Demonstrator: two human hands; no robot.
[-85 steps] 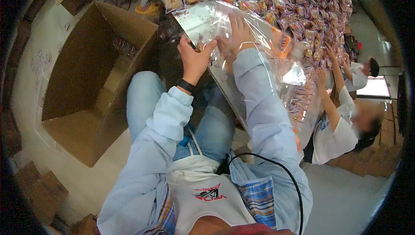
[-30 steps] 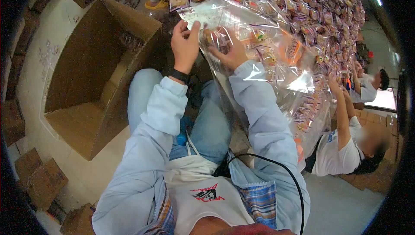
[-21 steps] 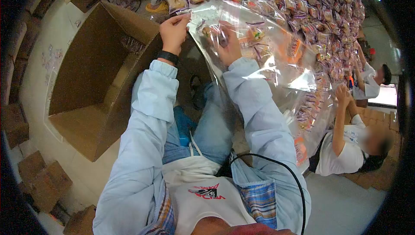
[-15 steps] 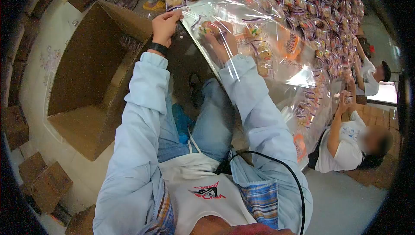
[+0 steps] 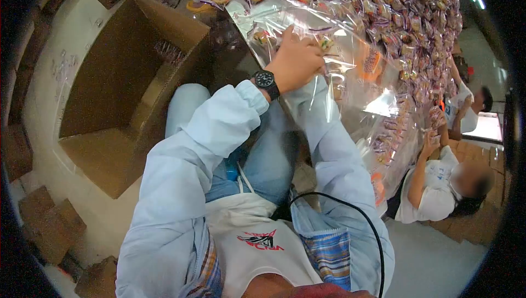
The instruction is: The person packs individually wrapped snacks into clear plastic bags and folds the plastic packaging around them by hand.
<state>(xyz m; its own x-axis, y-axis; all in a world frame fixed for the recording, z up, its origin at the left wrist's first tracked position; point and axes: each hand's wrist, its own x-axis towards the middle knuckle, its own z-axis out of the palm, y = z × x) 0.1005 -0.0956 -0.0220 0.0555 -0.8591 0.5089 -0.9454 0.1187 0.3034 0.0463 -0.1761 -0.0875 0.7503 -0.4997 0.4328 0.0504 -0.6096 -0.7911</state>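
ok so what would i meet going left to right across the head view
Large open cardboard box, black watch, left hand, orange print on the clear bag, nearer co-worker's white shirt.

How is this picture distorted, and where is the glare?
Head view: the scene bows outward like a fisheye, with black corners; white glare sits on the clear plastic bag, masking what lies beneath; the nearer co-worker's head is blurred.

brown rectangular cardboard box (image 5: 159, 117) is standing left of clear wide plastic bag (image 5: 369, 61) | purple-edged pillow-shaped plastic packets (image 5: 395, 17) are lying beyond bag
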